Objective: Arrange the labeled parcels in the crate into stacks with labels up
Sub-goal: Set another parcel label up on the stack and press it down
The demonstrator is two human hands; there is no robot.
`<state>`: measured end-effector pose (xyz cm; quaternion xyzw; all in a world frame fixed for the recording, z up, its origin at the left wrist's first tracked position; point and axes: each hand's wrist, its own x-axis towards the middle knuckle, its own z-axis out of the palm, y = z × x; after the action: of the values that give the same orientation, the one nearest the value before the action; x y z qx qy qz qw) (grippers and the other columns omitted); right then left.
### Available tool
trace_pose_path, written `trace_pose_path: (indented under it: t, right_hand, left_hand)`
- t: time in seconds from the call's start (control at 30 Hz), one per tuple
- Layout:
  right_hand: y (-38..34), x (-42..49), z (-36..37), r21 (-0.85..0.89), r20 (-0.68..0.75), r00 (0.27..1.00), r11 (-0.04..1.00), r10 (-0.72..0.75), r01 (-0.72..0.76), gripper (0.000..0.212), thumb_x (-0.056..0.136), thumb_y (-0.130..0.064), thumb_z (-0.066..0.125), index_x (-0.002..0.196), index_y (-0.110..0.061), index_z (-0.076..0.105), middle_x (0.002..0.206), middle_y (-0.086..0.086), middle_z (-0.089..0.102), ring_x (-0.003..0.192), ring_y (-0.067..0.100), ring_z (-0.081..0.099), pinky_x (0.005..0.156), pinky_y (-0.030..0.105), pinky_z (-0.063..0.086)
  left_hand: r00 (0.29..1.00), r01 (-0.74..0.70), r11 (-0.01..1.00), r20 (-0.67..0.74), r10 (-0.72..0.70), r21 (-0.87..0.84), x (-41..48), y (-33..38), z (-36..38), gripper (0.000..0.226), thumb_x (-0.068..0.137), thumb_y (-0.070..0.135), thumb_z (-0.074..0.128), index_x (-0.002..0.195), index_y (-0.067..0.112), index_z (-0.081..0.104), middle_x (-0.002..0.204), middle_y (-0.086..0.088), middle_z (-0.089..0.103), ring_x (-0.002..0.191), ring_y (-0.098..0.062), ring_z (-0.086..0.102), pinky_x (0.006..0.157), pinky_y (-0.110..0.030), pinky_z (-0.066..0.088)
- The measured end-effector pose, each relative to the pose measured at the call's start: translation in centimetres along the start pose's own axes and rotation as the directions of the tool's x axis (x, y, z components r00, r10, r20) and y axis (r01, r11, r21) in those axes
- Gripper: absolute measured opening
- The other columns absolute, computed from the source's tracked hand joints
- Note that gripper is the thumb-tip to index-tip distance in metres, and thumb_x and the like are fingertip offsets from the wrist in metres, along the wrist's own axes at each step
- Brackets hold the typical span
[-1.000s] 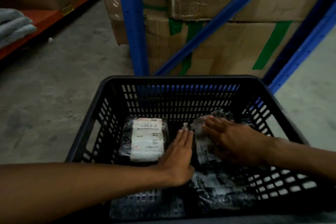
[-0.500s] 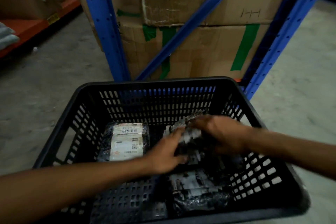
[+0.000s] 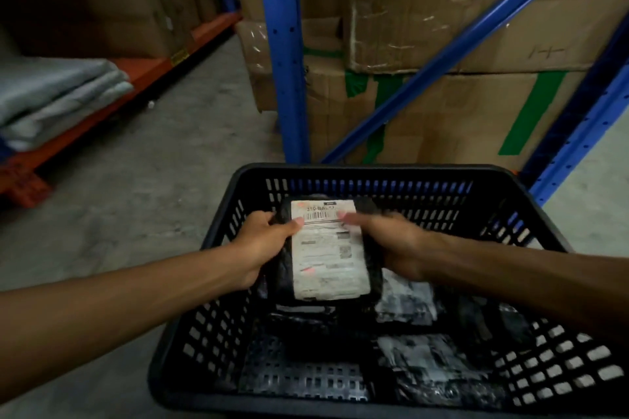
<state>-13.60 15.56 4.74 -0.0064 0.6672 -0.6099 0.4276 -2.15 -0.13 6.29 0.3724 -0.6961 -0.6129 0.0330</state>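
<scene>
Black slotted crate [image 3: 374, 170], black parcel [image 3: 326, 248], white label [image 3: 328, 258]

This is a warehouse. Tall blue racks [image 3: 284, 54] hold big brown cardboard boxes [image 3: 452, 112] across the top, above a gray concrete floor [image 3: 143, 187].

Counting one black crate [image 3: 367, 173]. Holding one parcel [image 3: 328, 252] label-up between two hands: left [image 3: 263, 241], right [image 3: 391, 245]. Lying lower in the crate, at least two more parcels, one at mid-right [image 3: 406, 303] and one at near-right [image 3: 439, 371]; others too dark for counting. Standing behind, several cardboard boxes [image 3: 442, 112] and two blue uprights [image 3: 282, 54].
</scene>
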Motion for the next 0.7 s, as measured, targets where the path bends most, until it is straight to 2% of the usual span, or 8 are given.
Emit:
trace_pose_path:
  t: [0.1, 0.2, 0.27, 0.37, 0.4, 0.43, 0.53, 0.7]
  right_hand:
    - [2.3, 2.2, 2.9, -0.042, -0.028, 0.999, 0.999, -0.026, 0.025, 0.035, 0.088, -0.018, 0.074, 0.115, 0.004, 0.07, 0.087, 0.011, 0.08, 0.069, 0.02, 0.078, 0.057, 0.032, 0.063]
    - [3.3, 4.1, 5.3, -0.439, -0.107, 0.985, 0.896, -0.135, 0.075, 0.049, 0.093, -0.033, 0.065, 0.13, -0.002, 0.06, 0.123, 0.017, 0.07, 0.108, 0.03, 0.07, 0.092, 0.041, 0.058]
    - [3.5, 4.8, 6.8, -0.726, -0.175, 0.969, 0.687, -0.176, -0.007, 0.068, 0.096, -0.045, 0.054, 0.146, -0.002, 0.038, 0.147, 0.02, 0.051, 0.135, 0.036, 0.048, 0.108, 0.042, 0.045]
    - [3.6, 5.4, 7.2, -0.835, -0.271, 0.957, 0.519, -0.102, -0.181, 0.08, 0.097, -0.055, 0.042, 0.153, -0.002, 0.021, 0.165, 0.026, -0.003, 0.153, 0.04, -0.001, 0.122, 0.049, 0.019]
    - [3.7, 5.5, 6.8, -0.849, -0.238, 0.966, 0.505, -0.097, -0.158, 0.081, 0.096, -0.058, 0.041, 0.153, -0.004, 0.022, 0.165, 0.025, -0.006, 0.153, 0.04, -0.002, 0.123, 0.049, 0.018]
    - [3.7, 5.7, 6.1, -0.851, -0.168, 0.981, 0.516, -0.095, -0.096, 0.08, 0.096, -0.059, 0.042, 0.154, -0.006, 0.026, 0.166, 0.023, 0.005, 0.153, 0.039, 0.009, 0.122, 0.048, 0.022]
    - [4.3, 5.4, 3.4, -0.67, -0.078, 0.996, 0.742, -0.037, -0.025, 0.062, 0.098, -0.053, 0.043, 0.146, -0.014, 0.045, 0.149, 0.014, 0.051, 0.132, 0.033, 0.052, 0.113, 0.04, 0.042]
    - [6.5, 2.4, -3.2, -0.827, -0.067, 0.982, 0.561, -0.179, 0.046, 0.059, 0.106, -0.047, 0.022, 0.149, -0.012, 0.041, 0.154, 0.013, 0.045, 0.141, 0.031, 0.042, 0.112, 0.033, 0.031]
  left_hand:
    - [0.984, -0.02, 0.975, -0.17, 0.059, 0.223, 2.6, -0.4, -0.7, 0.031, 0.095, 0.023, 0.059, 0.119, 0.007, 0.071, 0.117, -0.013, 0.074, 0.103, -0.029, 0.071, 0.093, -0.038, 0.057]
    - [0.992, 0.057, 0.84, -0.124, 0.013, 0.54, 4.4, -1.2, -0.9, 0.042, 0.095, 0.022, 0.055, 0.135, 0.008, 0.058, 0.133, -0.014, 0.064, 0.121, -0.03, 0.062, 0.103, -0.039, 0.051]
    - [0.996, 0.073, 0.681, -0.09, -0.011, 0.728, 4.9, -2.1, -0.5, 0.062, 0.097, 0.025, 0.049, 0.153, 0.005, 0.031, 0.15, -0.016, 0.046, 0.137, -0.032, 0.047, 0.114, -0.038, 0.04]
    - [0.998, 0.044, 0.583, -0.064, 0.014, 0.812, 5.1, -3.3, 0.0, 0.074, 0.1, 0.031, 0.041, 0.159, 0.004, 0.005, 0.16, -0.018, 0.027, 0.147, -0.033, 0.03, 0.119, -0.038, 0.031]
    - [0.998, 0.027, 0.573, -0.05, 0.024, 0.819, 5.2, -3.4, 0.0, 0.075, 0.101, 0.033, 0.04, 0.159, 0.004, 0.003, 0.161, -0.018, 0.024, 0.148, -0.033, 0.028, 0.12, -0.038, 0.03]
    - [0.999, 0.017, 0.566, -0.04, 0.029, 0.824, 5.2, -3.4, -0.1, 0.074, 0.101, 0.033, 0.04, 0.159, 0.005, 0.003, 0.163, -0.019, 0.02, 0.149, -0.034, 0.026, 0.121, -0.039, 0.029]
    - [0.993, -0.055, 0.523, -0.009, 0.118, 0.85, 4.4, -3.2, 0.0, 0.075, 0.099, 0.026, 0.043, 0.159, 0.009, 0.001, 0.168, -0.016, -0.002, 0.155, -0.032, 0.009, 0.125, -0.037, 0.018]
    - [0.813, -0.556, 0.349, 0.404, 0.42, 0.755, 1.4, -3.5, 4.0, 0.079, 0.093, 0.023, 0.048, 0.16, 0.013, 0.008, 0.169, -0.005, -0.007, 0.157, -0.02, -0.006, 0.126, -0.029, 0.006]
